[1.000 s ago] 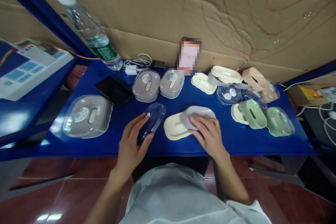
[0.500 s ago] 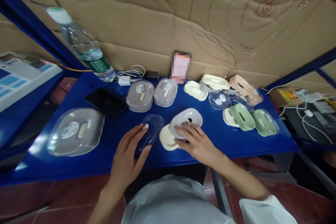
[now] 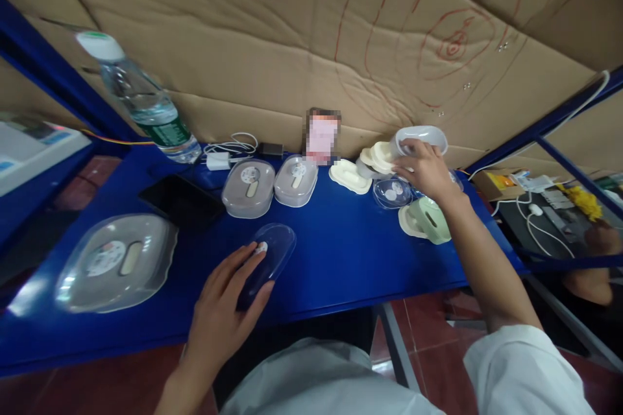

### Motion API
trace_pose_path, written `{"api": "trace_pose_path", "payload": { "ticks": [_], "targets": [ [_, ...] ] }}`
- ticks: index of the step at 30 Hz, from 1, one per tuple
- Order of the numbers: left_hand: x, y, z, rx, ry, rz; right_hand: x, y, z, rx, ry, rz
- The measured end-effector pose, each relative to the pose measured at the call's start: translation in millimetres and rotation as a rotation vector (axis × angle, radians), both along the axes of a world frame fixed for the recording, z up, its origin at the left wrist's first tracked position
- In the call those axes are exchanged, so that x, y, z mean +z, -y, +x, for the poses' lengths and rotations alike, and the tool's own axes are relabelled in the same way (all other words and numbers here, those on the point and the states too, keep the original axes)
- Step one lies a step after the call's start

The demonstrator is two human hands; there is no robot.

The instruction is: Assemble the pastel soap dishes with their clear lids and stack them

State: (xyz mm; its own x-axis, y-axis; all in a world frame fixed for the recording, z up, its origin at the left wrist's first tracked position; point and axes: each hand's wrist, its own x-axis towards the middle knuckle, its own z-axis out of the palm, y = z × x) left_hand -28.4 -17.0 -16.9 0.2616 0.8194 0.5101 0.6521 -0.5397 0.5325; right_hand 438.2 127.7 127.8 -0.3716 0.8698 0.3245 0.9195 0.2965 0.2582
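Observation:
My left hand (image 3: pixel 228 295) is curved around a clear oval plastic lid (image 3: pixel 275 249) at the front of the blue table, thumb on its near side and fingertips by its round label. At the back right my right hand (image 3: pixel 423 172) grips a light grey oval plastic dish (image 3: pixel 423 136), raised and tilted above other pieces. Cream trays (image 3: pixel 382 157) are beside its fingers; whether one is in the grip I cannot tell. Close by are another cream tray (image 3: pixel 350 177), a clear lid (image 3: pixel 393 193) and a green dish (image 3: pixel 432 219) with a slot.
Grey lidded boxes (image 3: pixel 247 188) stand mid-table, and a larger-looking one (image 3: pixel 119 262) at the left. A black phone (image 3: pixel 180 198), white charger (image 3: pixel 218 161) and water bottle (image 3: pixel 156 117) are back left. Cardboard (image 3: pixel 243 45) walls the back. Another person's arm (image 3: pixel 591 282) shows far right.
My right hand has carried the grey dish from the table's middle to the back right. The cream tray that lay under it has left that spot. My left hand stays at the clear lid.

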Motion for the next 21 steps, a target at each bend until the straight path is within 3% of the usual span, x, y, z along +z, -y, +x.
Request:
{"api": "trace_pose_path", "payload": {
  "ticks": [3,15,18,21],
  "targets": [
    [1.7,0,1,0.001,-0.020,0.020,-7.7,-17,18,-0.060,-0.005,-0.054],
    [0.6,-1,5,0.036,-0.062,0.049,-18.2,-23,39,-0.055,-0.097,-0.108],
    [-0.3,-1,5,0.035,-0.070,0.043,-16.0,-15,20,-0.060,-0.108,-0.063],
    [1.3,0,5,0.025,-0.053,0.045,-20.9,19,-37,0.073,-0.112,0.040]
  ]
}}
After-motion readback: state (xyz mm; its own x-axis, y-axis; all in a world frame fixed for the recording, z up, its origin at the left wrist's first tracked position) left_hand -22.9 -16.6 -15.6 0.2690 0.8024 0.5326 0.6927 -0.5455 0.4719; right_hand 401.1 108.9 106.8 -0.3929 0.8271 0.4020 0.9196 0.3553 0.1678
